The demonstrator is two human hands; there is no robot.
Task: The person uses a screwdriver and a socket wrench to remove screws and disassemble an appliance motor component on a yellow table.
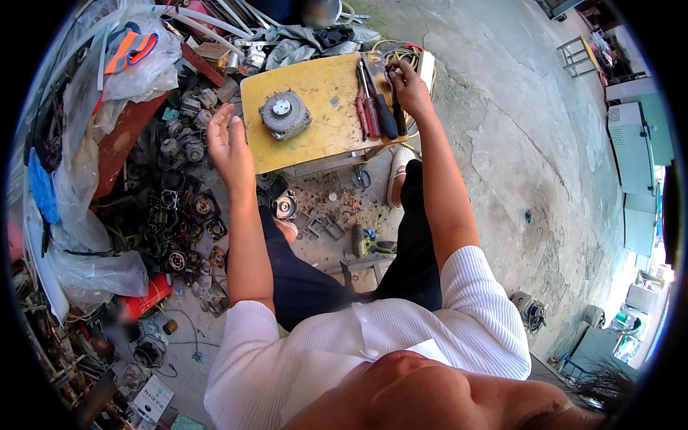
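Observation:
A grey round-bodied electric motor lies on the worn yellow tabletop. My left hand is raised by the table's left edge, fingers apart and nothing in it. At the far right of the table, my right hand has its fingers curled together around something dark, mostly hidden. Just left of that hand lies a row of tools: a screwdriver with a clear red handle, a screwdriver with a thick black handle and a red-handled tool. A dark handle reaches down from beneath my right hand.
Motor parts are heaped left of the table, beside clear plastic sheeting. A green cordless drill and metal brackets lie on the floor between my feet. Coiled yellow cable sits behind the table's right corner.

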